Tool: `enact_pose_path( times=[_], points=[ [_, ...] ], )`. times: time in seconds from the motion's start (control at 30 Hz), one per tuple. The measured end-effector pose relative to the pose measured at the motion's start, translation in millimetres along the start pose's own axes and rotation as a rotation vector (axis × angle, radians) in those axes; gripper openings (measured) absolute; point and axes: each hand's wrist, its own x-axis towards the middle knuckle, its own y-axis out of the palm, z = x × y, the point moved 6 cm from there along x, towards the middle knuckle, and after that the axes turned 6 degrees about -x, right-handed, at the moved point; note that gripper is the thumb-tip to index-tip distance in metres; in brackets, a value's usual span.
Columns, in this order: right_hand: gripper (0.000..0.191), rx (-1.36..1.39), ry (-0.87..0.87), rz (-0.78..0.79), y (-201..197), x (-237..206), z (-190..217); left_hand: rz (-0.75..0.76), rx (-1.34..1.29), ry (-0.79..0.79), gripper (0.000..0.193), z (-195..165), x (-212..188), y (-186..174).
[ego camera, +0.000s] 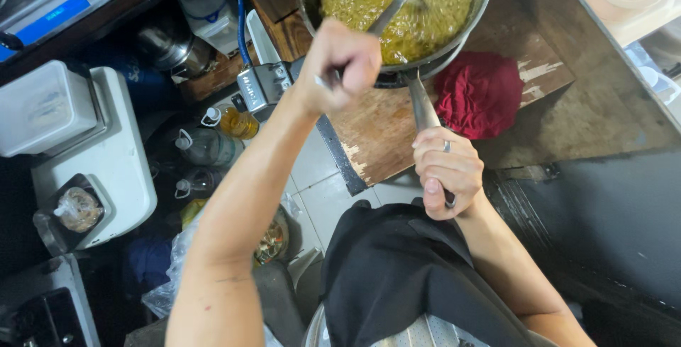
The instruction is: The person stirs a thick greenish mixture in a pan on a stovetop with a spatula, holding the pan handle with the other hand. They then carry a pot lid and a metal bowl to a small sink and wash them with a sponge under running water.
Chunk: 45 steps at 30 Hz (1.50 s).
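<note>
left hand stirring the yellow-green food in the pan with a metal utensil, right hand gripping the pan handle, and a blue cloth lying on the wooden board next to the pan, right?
One detail is off: the cloth on the wooden board is red, not blue, as the head view shows. The rest holds: the left hand stirs the yellow-green food with a metal utensil, and the right hand grips the pan handle.

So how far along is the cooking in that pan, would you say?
Fairly far, I would guess: the pan already holds a thick yellow-green mixture. In hand now: the left hand grips a metal utensil set in it, while the right hand holds the pan handle. Nothing is served; the mixture sits in the pan.
</note>
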Motion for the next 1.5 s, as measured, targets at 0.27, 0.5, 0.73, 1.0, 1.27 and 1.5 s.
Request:
enact_pose_path(
  times=[0.27,0.5,0.73,1.0,1.27,1.5],
  points=[
    [0.027,-0.009,0.01,-0.015,0.5,-3.6,-0.6,-0.282,-0.289,0.08,0.047,-82.6,-10.1,-93.4],
    [0.027,-0.012,0.004,-0.014,0.5,-2.1,-0.3,-0.329,-0.406,-0.142,0.055,-72.7,-47.6,-119.1],
    [0.026,0.01,-0.026,-0.039,-0.7,0.7,-1.6,-0.18,-0.189,0.135,0.033,-55.5,-40.6,-7.0],
    [0.026,0.002,-0.002,-0.02,0.7,-2.9,-2.9,-0.311,-0.013,0.078,0.025,-0.2,-19.7,27.4],
    [0.025,-0.009,0.001,0.005,0.6,-4.0,-1.7,-0.537,-0.328,0.142,0.047,64.7,-7.6,-69.7],
    [0.024,-0.024,-0.01,-0.005,1.0,-2.1,0.2,-0.52,-0.318,0.146,0.052,16.2,-34.2,-117.1]
  ],
)
